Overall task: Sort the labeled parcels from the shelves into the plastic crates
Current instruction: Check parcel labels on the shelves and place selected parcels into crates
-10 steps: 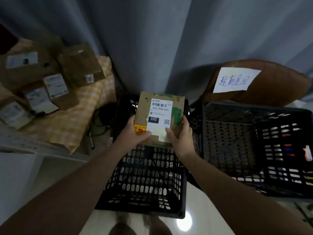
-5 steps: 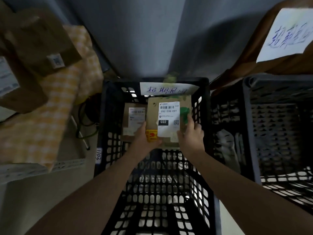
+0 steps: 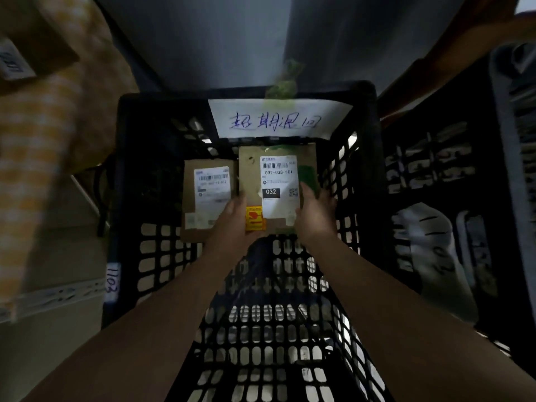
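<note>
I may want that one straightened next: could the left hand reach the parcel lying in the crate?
Probably yes. The lying parcel sits right beside the left hand, its top mostly uncovered. But that hand grips the 032 parcel together with the right hand, so it must let go first.

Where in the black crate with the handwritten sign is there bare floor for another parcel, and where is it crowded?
Free: the near floor of the crate, between the two parcels and the near wall. Crowded: the far end below the sign, where the flat parcel and the held parcel, gripped by left hand and right hand, are side by side.
</note>
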Tool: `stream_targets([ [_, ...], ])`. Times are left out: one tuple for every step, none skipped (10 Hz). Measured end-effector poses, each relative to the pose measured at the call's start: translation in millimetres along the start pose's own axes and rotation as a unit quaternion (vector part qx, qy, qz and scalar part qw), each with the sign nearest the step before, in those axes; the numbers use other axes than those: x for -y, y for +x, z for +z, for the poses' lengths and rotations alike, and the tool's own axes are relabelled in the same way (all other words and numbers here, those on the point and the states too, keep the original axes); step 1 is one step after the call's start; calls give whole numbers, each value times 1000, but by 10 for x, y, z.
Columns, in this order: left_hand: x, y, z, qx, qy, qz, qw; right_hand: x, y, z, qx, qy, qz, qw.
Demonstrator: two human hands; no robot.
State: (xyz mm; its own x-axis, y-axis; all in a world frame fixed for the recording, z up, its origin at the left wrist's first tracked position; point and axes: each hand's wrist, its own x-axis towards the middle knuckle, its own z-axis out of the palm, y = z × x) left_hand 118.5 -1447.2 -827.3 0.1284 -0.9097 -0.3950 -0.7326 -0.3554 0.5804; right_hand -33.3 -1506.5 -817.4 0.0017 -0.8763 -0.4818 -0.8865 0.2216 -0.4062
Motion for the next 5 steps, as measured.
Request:
stream_targets([
  [76,35,54,-45,177,47,982,-93,96,90,-11,81,-27,996],
  [137,76,86,-63,255,61,963,-261,157,160,1,57,-71,996],
  [137,136,84,-55,274,64,958,-266,189,101,29,4,-32,999],
  [113,127,25,-31,287,59,956,-178,140,29,65,-88,-17,994],
  [92,96,-74,5,283,49,958,-87,42,-34,76,-121,-24,989],
])
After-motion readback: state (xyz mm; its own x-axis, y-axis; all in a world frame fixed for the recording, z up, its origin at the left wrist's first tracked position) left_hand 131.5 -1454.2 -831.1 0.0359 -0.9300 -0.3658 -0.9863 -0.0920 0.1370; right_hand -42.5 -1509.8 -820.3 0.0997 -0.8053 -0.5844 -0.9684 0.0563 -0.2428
